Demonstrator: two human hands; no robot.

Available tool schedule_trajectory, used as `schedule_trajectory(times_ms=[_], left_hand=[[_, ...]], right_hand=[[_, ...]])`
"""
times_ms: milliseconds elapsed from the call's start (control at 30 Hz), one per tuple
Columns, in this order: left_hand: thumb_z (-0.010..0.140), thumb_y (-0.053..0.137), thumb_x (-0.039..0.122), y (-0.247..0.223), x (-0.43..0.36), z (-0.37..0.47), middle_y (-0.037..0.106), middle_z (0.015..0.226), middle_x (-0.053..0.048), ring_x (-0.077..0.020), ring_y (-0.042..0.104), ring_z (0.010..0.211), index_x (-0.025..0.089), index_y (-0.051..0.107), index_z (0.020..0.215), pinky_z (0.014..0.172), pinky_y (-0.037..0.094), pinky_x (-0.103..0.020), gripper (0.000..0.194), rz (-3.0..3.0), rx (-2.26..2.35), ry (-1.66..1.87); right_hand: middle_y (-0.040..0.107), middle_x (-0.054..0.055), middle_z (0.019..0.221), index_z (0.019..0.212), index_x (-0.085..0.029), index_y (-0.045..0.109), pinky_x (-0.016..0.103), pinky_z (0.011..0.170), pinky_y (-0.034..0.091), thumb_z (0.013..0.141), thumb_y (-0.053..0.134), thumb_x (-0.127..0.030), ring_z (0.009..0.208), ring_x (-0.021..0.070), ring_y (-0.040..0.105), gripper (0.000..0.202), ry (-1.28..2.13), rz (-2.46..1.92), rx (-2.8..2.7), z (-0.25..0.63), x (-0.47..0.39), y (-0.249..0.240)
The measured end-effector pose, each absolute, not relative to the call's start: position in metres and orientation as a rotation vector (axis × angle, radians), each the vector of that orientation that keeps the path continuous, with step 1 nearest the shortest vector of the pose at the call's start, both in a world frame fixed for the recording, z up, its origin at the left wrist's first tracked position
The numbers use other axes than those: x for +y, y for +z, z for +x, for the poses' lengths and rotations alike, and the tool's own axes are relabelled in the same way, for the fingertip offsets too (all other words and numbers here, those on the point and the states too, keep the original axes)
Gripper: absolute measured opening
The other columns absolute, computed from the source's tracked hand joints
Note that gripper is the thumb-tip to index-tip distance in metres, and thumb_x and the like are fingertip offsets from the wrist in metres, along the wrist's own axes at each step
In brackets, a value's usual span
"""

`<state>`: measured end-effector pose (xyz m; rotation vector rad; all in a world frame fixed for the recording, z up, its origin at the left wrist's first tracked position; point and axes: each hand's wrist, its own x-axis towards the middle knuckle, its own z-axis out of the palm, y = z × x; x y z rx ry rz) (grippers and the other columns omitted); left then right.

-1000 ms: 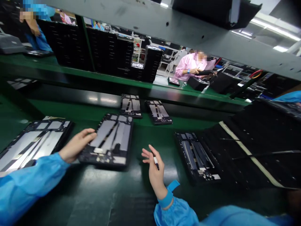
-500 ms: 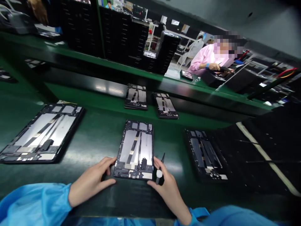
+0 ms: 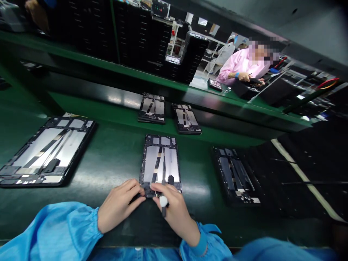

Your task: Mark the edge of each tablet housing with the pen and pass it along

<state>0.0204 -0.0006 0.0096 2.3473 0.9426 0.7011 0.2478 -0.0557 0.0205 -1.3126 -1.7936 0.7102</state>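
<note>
An opened tablet [image 3: 172, 159] lies flat on the green bench, its silver inside and dark ribbon cables facing up. At its lower left corner, my left hand [image 3: 122, 204] grips the edge between fingers and thumb. My right hand [image 3: 172, 208] reaches over the bottom edge, its fingertips close to the small parts there. Tucked in that hand is a slim dark tool [image 3: 163, 203] with a white band; its pointed end is hidden now. My right fingers cover much of the tablet's lower end.
Other opened tablets lie to the left [image 3: 51, 148], to the right [image 3: 236, 174] and in two stacks behind [image 3: 152, 108] [image 3: 187, 117]. Tall black stacks [image 3: 138, 40] stand on the raised shelf [image 3: 130, 72]. Beyond it, a person in pink [image 3: 236, 65] handles a dark object.
My right hand has moved left from the tablet's right side onto its lower end, carrying the dark tool. My left hand has shifted right, staying at the lower left corner.
</note>
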Motion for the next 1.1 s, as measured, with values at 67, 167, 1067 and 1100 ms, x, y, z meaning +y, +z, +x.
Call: schedule_trajectory(times_ms=[67, 167, 1067, 1100], left_hand=[[0.109, 0.045, 0.033, 0.008, 0.000, 0.025, 0.063, 0.086, 0.000, -0.0167, 0.064, 0.076, 0.023, 0.063, 0.090, 0.066, 0.049, -0.024, 0.029, 2.270, 0.920, 0.705], [0.108, 0.047, 0.034, 0.008, 0.002, 0.028, 0.062, 0.082, 0.000, -0.0152, 0.061, 0.069, 0.023, 0.066, 0.089, 0.062, 0.048, -0.023, 0.029, 2.179, 0.914, 0.701], [0.106, 0.034, 0.010, 0.012, -0.009, 0.009, 0.071, 0.104, -0.007, -0.0234, 0.060, 0.083, 0.022, 0.065, 0.124, 0.072, 0.046, -0.036, 0.037, 2.915, 0.794, 0.714], [0.106, 0.034, 0.009, 0.011, -0.009, 0.007, 0.072, 0.108, -0.007, -0.0238, 0.061, 0.086, 0.021, 0.063, 0.129, 0.074, 0.047, -0.036, 0.039, 2.935, 0.778, 0.716]], right_hand=[[0.081, 0.007, 0.103, 0.128, -0.025, 0.071, 0.040, 0.085, 0.061, 0.097, 0.063, -0.014, 0.095, 0.0261, 0.075, 0.034, 0.721, -1.256, -1.824, 0.237, -0.047, 0.018], [0.081, 0.004, 0.091, 0.125, -0.025, 0.070, 0.039, 0.087, 0.060, 0.097, 0.064, -0.015, 0.091, 0.0246, 0.075, 0.031, 0.745, -1.250, -1.769, 0.232, -0.041, 0.014], [0.076, 0.003, 0.091, 0.129, -0.025, 0.065, 0.037, 0.083, 0.056, 0.096, 0.058, -0.009, 0.087, 0.0237, 0.071, 0.038, 0.672, -1.234, -1.818, 0.231, -0.042, 0.010], [0.076, 0.003, 0.091, 0.130, -0.025, 0.065, 0.037, 0.082, 0.056, 0.096, 0.058, -0.009, 0.086, 0.0236, 0.071, 0.039, 0.660, -1.223, -1.825, 0.231, -0.042, 0.010]])
